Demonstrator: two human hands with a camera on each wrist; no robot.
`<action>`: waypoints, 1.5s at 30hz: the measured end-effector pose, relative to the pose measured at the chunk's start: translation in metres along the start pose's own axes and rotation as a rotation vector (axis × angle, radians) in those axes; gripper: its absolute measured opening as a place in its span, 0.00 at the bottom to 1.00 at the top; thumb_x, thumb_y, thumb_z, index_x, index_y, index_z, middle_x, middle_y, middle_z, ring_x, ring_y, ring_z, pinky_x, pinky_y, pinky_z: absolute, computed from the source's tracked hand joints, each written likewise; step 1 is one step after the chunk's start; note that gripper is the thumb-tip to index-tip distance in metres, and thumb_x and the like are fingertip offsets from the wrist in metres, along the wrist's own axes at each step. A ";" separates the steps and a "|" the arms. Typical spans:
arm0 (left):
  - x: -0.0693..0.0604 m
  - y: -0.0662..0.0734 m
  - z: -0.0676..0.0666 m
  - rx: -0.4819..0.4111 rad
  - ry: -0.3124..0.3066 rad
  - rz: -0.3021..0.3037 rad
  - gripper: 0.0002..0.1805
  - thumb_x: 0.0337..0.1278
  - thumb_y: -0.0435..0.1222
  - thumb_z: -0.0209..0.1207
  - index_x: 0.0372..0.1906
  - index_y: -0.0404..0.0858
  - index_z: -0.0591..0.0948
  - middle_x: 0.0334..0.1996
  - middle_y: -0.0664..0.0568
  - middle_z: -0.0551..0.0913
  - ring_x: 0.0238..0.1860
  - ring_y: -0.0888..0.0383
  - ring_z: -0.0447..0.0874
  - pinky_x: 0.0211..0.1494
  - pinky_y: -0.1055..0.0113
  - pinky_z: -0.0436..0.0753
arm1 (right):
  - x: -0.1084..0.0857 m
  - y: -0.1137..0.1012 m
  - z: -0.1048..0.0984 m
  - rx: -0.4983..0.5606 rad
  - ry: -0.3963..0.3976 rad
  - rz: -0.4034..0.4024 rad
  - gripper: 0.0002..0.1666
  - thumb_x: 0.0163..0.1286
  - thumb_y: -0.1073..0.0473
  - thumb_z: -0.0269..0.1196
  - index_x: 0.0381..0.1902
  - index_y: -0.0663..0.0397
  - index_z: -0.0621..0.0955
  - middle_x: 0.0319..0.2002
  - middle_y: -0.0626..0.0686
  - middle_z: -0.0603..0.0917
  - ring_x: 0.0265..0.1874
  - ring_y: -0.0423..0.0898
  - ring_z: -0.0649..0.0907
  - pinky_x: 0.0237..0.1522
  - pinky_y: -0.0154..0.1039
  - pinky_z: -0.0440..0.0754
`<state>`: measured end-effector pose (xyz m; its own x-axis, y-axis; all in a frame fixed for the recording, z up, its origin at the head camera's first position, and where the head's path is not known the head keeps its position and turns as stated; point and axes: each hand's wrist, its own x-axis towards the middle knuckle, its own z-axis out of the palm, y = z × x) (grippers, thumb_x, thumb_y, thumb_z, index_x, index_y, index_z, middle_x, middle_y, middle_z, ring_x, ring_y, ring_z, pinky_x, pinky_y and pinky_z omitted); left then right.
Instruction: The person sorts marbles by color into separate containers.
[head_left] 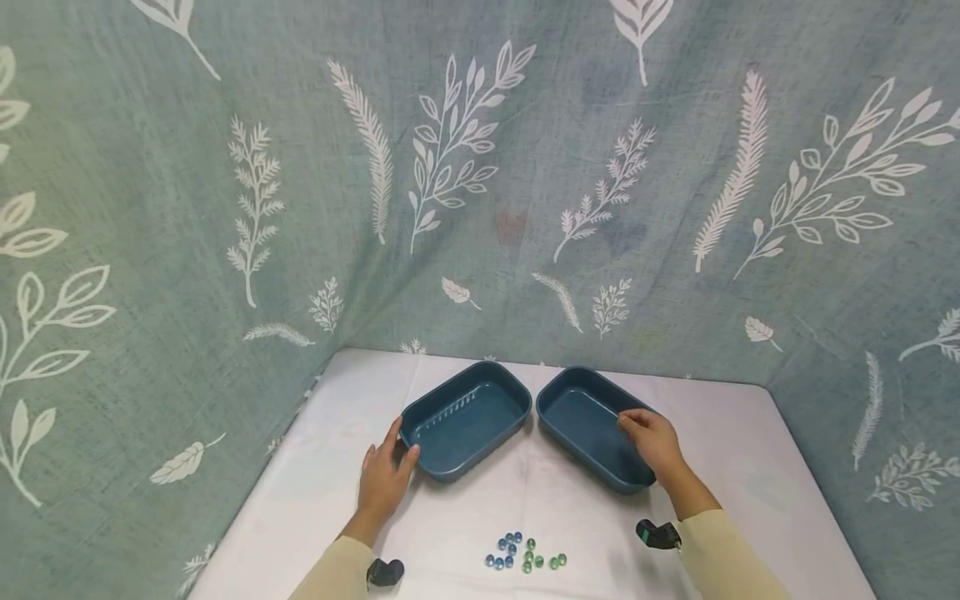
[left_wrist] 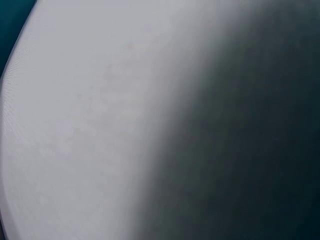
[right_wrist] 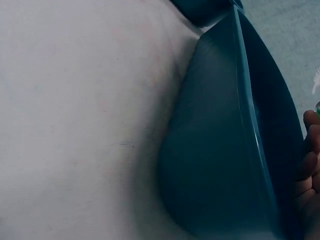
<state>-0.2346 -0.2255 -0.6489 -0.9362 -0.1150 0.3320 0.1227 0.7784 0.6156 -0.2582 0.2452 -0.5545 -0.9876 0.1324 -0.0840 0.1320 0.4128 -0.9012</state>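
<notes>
On the white-covered surface [head_left: 750,467], blue marbles [head_left: 512,550] and green marbles [head_left: 539,562] lie nearer the person than the right tray [head_left: 577,417]. Left of that tray, the left hand [head_left: 384,479], fingers spread, touches the left tray [head_left: 465,425]. Over the right tray, the right hand [head_left: 656,446] pinches a green marble [right_wrist: 318,110] between its fingers. Behind the right tray hangs a leaf-patterned cloth [head_left: 517,317].

By the far edge of the table [head_left: 720,450], the left tray [head_left: 465,425] and right tray [head_left: 588,417] look to me like smooth moulded plastic, softly shiny along their rims. Towards the near edge, the blue marbles [head_left: 512,550] and green marbles [head_left: 539,562] gleam like clear, polished glass. The white cover [head_left: 465,517] seems matt cloth, faintly creased; the curtain [head_left: 510,317] beyond the far edge is dull, coarse-looking fabric. Both sleeves [head_left: 727,554] look like matt cloth.
</notes>
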 end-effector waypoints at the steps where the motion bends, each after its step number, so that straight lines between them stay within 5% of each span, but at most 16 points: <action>1: 0.000 0.000 0.000 -0.002 -0.002 -0.004 0.37 0.67 0.55 0.53 0.75 0.47 0.59 0.68 0.43 0.69 0.64 0.41 0.70 0.72 0.44 0.46 | 0.002 -0.001 0.001 -0.014 -0.001 0.001 0.19 0.74 0.52 0.58 0.51 0.63 0.81 0.42 0.55 0.85 0.42 0.52 0.81 0.44 0.46 0.78; 12: -0.001 -0.002 0.001 -0.004 0.019 0.019 0.37 0.67 0.54 0.54 0.75 0.47 0.59 0.67 0.43 0.69 0.63 0.40 0.71 0.72 0.43 0.47 | 0.025 0.006 0.013 0.246 -0.041 0.158 0.22 0.75 0.55 0.56 0.56 0.68 0.77 0.42 0.53 0.85 0.35 0.45 0.79 0.36 0.35 0.77; 32: -0.003 -0.008 0.007 -0.008 0.027 0.013 0.37 0.67 0.56 0.52 0.76 0.51 0.58 0.68 0.43 0.69 0.64 0.41 0.70 0.72 0.45 0.46 | 0.047 0.021 0.031 0.094 0.031 0.258 0.14 0.69 0.64 0.57 0.43 0.73 0.81 0.27 0.52 0.82 0.23 0.41 0.78 0.25 0.34 0.75; 45: -0.002 -0.002 0.001 -0.012 0.016 0.012 0.37 0.67 0.56 0.53 0.76 0.49 0.59 0.68 0.43 0.69 0.64 0.40 0.70 0.72 0.45 0.47 | 0.056 0.023 0.032 -0.024 0.042 0.320 0.09 0.65 0.65 0.58 0.28 0.64 0.81 0.19 0.50 0.80 0.18 0.43 0.76 0.23 0.37 0.72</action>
<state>-0.2327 -0.2261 -0.6511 -0.9292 -0.1161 0.3508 0.1374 0.7726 0.6198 -0.3127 0.2333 -0.5932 -0.8912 0.2962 -0.3435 0.4380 0.3648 -0.8216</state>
